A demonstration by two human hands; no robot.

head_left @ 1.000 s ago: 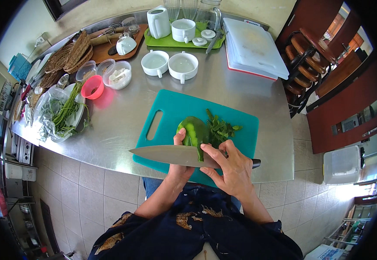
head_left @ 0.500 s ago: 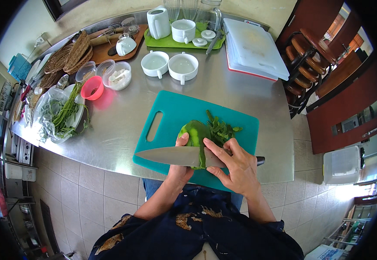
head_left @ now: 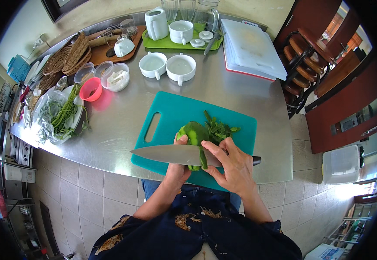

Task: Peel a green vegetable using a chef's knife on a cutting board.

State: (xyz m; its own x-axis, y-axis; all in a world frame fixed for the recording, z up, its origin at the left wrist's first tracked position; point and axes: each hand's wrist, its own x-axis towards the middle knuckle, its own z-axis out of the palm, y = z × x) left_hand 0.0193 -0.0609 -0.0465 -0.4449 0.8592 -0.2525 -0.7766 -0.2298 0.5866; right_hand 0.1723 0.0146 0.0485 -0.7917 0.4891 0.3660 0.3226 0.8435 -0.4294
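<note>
My left hand is wrapped round a green-skinned fruit or vegetable, partly peeled to paler green stripes; its exact kind I cannot make out. Most of those fingers are hidden beneath the knife. A large chef's knife lies across it, blade pointing left, with my right hand closed on its black handle end. A strip of green peel hangs over the blade by my right thumb and forefinger. Below is a teal cutting board, where green peelings lie heaped beyond my right hand.
At the left stand a plate of leafy greens, a pink bowl and a clear tub. Two white cups sit beyond the board. A green tray holds crockery. White cutting boards are stacked far right.
The knife has shifted slightly left and away from me. The peel strip now hangs a little further off the blade. Both hands keep their grips.
</note>
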